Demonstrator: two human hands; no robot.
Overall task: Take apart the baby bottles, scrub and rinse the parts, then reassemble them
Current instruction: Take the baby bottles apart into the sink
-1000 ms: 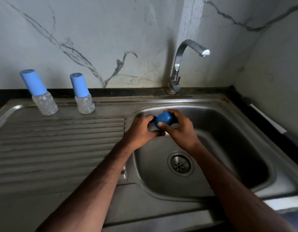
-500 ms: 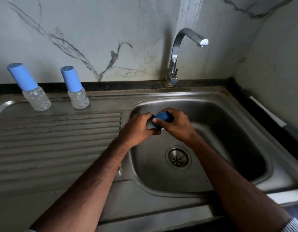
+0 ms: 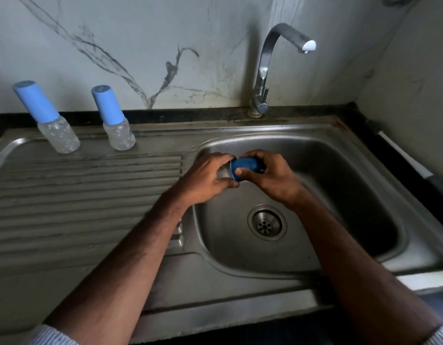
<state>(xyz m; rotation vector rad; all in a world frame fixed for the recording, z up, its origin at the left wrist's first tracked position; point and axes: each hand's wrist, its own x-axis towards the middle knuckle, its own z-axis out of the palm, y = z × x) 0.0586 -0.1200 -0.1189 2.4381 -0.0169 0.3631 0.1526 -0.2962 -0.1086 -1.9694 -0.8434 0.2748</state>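
Since a second ago, both hands hold the same bottle [image 3: 226, 171] over the basin's back-left corner; the grip has shifted, so the cap [image 3: 245, 167] lies sideways, pointing right. Left hand [image 3: 208, 179] wraps the clear body, right hand [image 3: 272, 176] curls round the blue cap. Likely twisting it off or on; can't tell which. Two capped bottles [image 3: 59, 131] [image 3: 119, 133] stand at the drainboard's back edge, droplets inside, otherwise apparently empty. Sink [image 3: 302, 247] is dry, tap [image 3: 277, 58] off.
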